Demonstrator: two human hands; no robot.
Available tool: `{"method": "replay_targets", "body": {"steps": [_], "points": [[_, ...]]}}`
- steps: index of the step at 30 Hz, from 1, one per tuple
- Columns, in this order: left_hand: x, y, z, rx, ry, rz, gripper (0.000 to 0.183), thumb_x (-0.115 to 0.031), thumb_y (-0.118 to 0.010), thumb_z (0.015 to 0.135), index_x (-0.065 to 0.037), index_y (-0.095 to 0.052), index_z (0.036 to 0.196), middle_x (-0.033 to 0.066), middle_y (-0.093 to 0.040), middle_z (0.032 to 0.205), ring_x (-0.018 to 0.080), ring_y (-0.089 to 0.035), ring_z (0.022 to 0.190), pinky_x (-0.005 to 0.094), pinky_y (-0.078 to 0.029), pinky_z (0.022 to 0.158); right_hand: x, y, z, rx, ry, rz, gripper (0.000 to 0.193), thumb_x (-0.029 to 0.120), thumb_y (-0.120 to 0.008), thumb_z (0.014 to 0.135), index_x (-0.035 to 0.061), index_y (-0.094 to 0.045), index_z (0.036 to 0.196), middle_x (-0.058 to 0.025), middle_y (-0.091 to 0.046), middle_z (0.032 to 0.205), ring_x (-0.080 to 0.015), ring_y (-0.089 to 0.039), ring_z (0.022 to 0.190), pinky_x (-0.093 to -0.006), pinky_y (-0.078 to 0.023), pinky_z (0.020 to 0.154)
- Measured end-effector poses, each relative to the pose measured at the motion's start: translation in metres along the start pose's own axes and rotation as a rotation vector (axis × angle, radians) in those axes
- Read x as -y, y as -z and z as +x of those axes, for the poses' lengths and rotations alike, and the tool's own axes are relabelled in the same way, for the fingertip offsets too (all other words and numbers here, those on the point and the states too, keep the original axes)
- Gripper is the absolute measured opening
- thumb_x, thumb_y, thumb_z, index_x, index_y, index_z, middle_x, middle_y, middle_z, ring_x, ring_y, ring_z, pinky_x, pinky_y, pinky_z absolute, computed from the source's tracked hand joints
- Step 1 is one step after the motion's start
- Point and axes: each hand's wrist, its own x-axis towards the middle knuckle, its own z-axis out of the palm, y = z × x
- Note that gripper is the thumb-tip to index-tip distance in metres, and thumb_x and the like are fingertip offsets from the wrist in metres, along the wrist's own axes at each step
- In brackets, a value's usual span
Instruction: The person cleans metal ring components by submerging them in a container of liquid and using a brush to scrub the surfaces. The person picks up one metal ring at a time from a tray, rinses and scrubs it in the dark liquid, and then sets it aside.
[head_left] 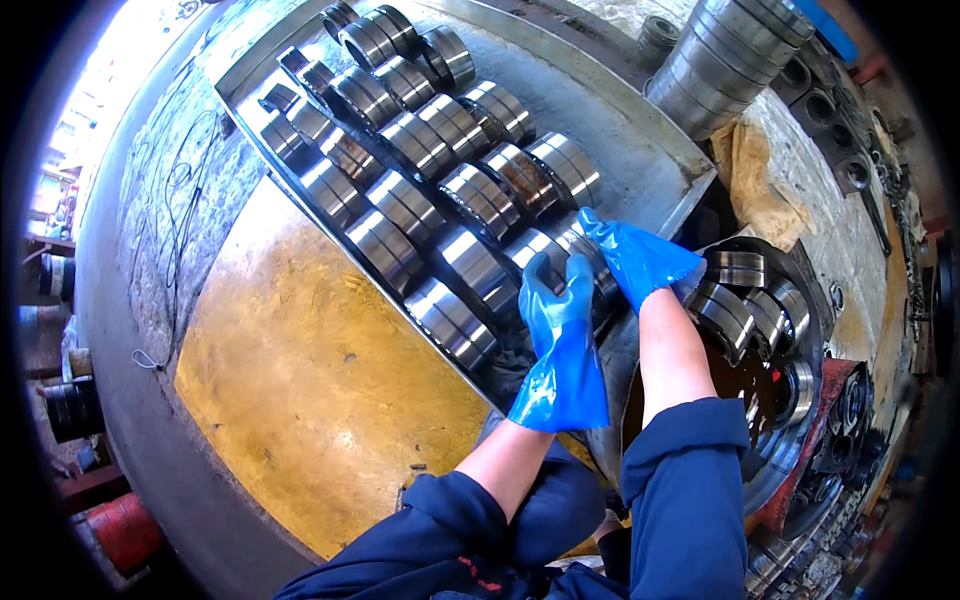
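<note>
Both my hands wear blue rubber gloves and are at the near right end of a metal tray of shiny steel rings. A grooved steel ring (583, 243) lies between them. My left hand (553, 300) is closed at its near left side, with the fingertips and thumb pressing on the metal. My right hand (622, 252) grips the far right side of the same ring, its fingertips over the upper edge. The undersides of the fingers are hidden. Against the left hand's fingers sits another steel ring (530, 246).
Several rows of steel rings (415, 145) fill the grey tray (640, 130). At right stands a round tub (815, 330) with rings and dark liquid. Stacked large metal cylinders (725, 65) rise beyond the tray's corner, beside a brown cloth (750, 180). A yellow surface (320, 390) lies at left.
</note>
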Motion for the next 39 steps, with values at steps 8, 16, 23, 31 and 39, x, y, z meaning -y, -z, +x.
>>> {"method": "replay_targets", "body": {"steps": [8,16,23,31,39], "points": [[-0.004,0.004,-0.003,0.036,-0.086,-0.070,0.062,-0.034,-0.074,0.083,0.008,-0.056,0.125,0.0230,-0.064,0.116,0.0311,-0.063,0.105,0.0403,-0.049,0.093,0.017,0.037,0.005,-0.096,0.095,0.025,0.075,0.074,-0.043,0.090,0.0119,-0.066,0.124,-0.0109,-0.072,0.108,-0.0272,-0.067,0.101,-0.0421,-0.050,0.087],[-0.061,0.016,-0.076,0.632,-0.110,-0.305,0.021,-0.012,-0.065,0.091,-0.001,-0.069,0.109,0.0067,-0.071,0.099,0.0140,-0.064,0.090,0.0295,-0.051,0.085,-0.047,0.112,-0.144,-0.299,0.089,0.569,0.070,0.071,-0.046,0.092,0.0121,-0.066,0.124,-0.0098,-0.073,0.106,-0.0251,-0.068,0.099,-0.0417,-0.050,0.086],[-0.091,-0.001,-0.189,1.030,-0.187,-0.454,0.021,-0.019,-0.066,0.093,-0.004,-0.069,0.108,0.0017,-0.070,0.093,0.0093,-0.062,0.082,0.0256,-0.050,0.077,-0.210,0.066,-0.337,-0.514,-0.209,1.006,0.065,0.067,-0.049,0.093,0.0123,-0.066,0.124,-0.0089,-0.074,0.104,-0.0234,-0.069,0.098,-0.0413,-0.051,0.085],[-0.007,-0.024,-0.174,1.125,0.389,-0.082,0.036,-0.027,-0.062,0.095,-0.007,-0.059,0.125,0.0124,-0.067,0.124,0.0262,-0.063,0.115,0.0405,-0.048,0.097,-0.265,0.009,-0.355,-0.384,-0.311,0.988,0.060,0.058,-0.057,0.094,0.0128,-0.057,0.134,-0.0091,-0.070,0.119,-0.0208,-0.067,0.107,-0.0379,-0.048,0.093],[-0.026,-0.017,-0.141,1.007,0.017,-0.281,0.040,-0.026,-0.062,0.094,-0.002,-0.058,0.126,0.0146,-0.062,0.123,0.0246,-0.058,0.118,0.0355,-0.046,0.099,-0.181,0.015,-0.233,-0.143,-0.345,1.567,0.055,0.051,-0.058,0.096,0.0133,-0.052,0.136,-0.0118,-0.065,0.126,-0.0231,-0.060,0.118,-0.0399,-0.047,0.098]]}}
